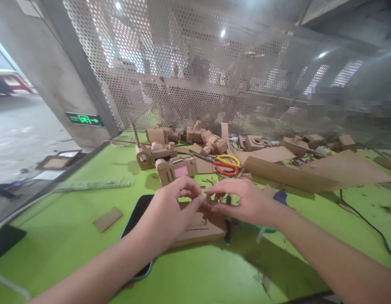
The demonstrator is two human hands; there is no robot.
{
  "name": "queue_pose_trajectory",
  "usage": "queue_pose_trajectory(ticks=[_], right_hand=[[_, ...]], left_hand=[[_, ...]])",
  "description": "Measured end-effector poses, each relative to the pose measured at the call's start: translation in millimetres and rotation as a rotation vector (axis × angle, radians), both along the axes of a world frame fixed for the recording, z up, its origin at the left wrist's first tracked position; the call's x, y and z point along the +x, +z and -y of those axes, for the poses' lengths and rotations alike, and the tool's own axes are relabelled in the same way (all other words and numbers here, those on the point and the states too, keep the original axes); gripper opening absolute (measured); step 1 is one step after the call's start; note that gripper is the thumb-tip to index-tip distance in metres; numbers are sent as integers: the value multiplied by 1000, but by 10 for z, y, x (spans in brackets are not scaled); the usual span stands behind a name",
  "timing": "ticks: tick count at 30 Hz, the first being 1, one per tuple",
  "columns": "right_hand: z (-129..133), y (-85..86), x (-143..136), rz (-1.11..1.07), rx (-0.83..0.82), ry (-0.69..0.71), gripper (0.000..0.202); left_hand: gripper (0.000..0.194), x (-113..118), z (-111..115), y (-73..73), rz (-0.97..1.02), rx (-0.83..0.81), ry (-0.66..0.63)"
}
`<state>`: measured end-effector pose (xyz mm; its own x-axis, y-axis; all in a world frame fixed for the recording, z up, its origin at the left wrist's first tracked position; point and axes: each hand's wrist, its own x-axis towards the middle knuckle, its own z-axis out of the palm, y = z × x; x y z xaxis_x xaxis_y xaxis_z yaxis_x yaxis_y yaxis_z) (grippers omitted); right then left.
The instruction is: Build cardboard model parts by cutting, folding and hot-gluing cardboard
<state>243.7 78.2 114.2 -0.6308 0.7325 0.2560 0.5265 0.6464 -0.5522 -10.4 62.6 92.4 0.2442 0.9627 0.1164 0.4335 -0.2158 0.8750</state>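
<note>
My left hand (166, 209) and my right hand (249, 200) meet over a flat cardboard box (201, 238) on the green table. Between their fingertips is a small brown cardboard piece (209, 203), partly covered by the fingers. Thumb and fingers of the left hand are pinched at its left end, while those of the right close on it from the other side. A slim black tool (227, 236) lies along the box's right edge; its kind is unclear. Partly under my left wrist rests a dark smartphone (132, 226).
Scissors (228, 164) with yellow and red handles lie beyond my hands, among several cardboard camera models (178, 169). Large cardboard sheets (290, 173) spread at the right. A clear ruler (97, 184) and a cardboard scrap (107, 219) lie left. A perforated metal screen (189, 76) stands behind.
</note>
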Motion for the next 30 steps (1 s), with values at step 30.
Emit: queue_pose_trajectory(ticks=[30], right_hand=[[339,237,851,431,138,-507,28]], left_hand=[[58,-10,103,-40,-588,421,-433]])
